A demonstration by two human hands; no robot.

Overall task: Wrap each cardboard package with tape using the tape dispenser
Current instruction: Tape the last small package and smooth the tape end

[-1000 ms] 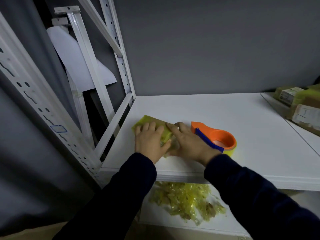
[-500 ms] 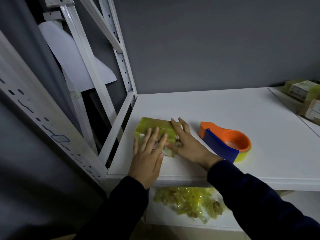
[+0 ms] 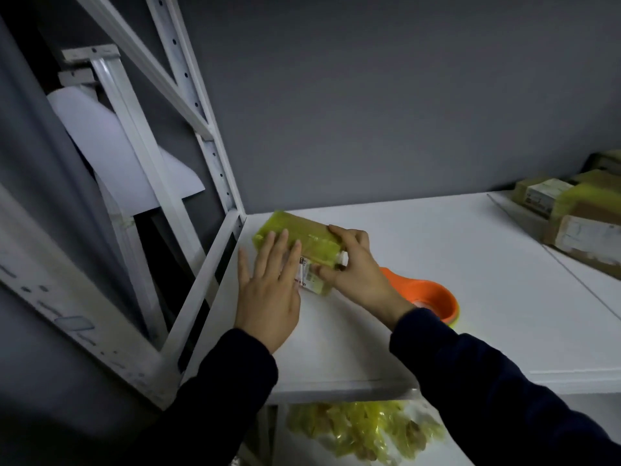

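Yellow-green tape (image 3: 322, 252) covers most of the package (image 3: 299, 228), which lies at the back left of the white tabletop (image 3: 470, 264), close to the white rack (image 3: 205, 280). A printed label (image 3: 307, 280) shows at its near end. The left hand (image 3: 268, 297) lies flat on it, fingers (image 3: 285, 253) straight and spread, holding nothing. The right hand (image 3: 358, 269) grips the package's right end, fingers curled over the far side and thumb pinching the near corner. The orange dispenser (image 3: 428, 292) sits just behind that wrist, which hides its front part. More taped boxes (image 3: 571, 220) crowd the far right edge. A heap of yellow tape scraps (image 3: 363, 432) lies on the shelf below. A white board (image 3: 111, 142) leans behind the rack.
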